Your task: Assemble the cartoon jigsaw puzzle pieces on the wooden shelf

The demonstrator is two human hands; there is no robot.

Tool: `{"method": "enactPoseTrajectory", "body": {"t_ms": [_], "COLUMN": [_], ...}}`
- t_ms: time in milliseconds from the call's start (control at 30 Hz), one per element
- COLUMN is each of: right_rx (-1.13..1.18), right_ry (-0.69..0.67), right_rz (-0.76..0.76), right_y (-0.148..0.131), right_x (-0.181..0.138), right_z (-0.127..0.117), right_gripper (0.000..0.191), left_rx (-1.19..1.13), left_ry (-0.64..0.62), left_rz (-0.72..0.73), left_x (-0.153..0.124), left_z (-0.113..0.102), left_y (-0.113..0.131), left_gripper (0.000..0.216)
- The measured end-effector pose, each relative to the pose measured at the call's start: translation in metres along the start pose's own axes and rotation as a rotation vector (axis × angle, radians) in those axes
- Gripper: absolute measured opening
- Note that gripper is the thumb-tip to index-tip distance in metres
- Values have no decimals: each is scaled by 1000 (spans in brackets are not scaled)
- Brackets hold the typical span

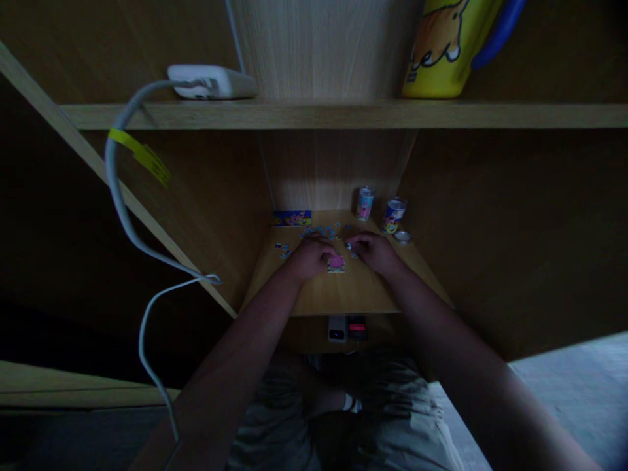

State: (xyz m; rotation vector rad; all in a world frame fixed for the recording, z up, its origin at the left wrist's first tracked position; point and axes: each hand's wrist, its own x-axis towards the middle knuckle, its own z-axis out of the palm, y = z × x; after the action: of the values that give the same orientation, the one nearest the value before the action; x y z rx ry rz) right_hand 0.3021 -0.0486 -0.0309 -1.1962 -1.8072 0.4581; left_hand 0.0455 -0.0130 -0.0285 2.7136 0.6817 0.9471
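Note:
A small joined section of jigsaw puzzle [336,264], pink and green, lies on the wooden surface. My left hand [312,258] rests at its upper left edge, fingers curled together and touching it. To the right, my right hand [375,251] is closed in a pinch at a small jigsaw piece [349,246]; the fingertips are dim and tiny here. Loose jigsaw pieces [321,231] lie in a band beyond both hands. Several more loose pieces [285,254] are left of my left hand.
Two printed cans [364,204] [393,217] stand at the back right, beside a round lid [403,237]. A printed strip [291,218] lies at the back left. Overhead, a shelf [314,116] carries a white adapter [213,82] with a hanging cable [115,176], and a yellow mug [439,59].

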Motion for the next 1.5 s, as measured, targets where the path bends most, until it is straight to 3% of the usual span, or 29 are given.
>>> {"method": "enactPoseTrajectory", "body": {"t_ms": [633, 1500], "right_rx": [5, -63], "right_ry": [-145, -72], "right_rz": [-36, -54], "right_y": [-9, -8], "right_x": [-2, -1], "right_z": [3, -1], "right_gripper": [19, 14], "left_rx": [-16, -57], "left_ry": [-20, -23], "left_rz": [3, 32], "left_x": [0, 2], "left_z": [-2, -5], "left_y": [5, 13], "left_gripper": [45, 45]}}
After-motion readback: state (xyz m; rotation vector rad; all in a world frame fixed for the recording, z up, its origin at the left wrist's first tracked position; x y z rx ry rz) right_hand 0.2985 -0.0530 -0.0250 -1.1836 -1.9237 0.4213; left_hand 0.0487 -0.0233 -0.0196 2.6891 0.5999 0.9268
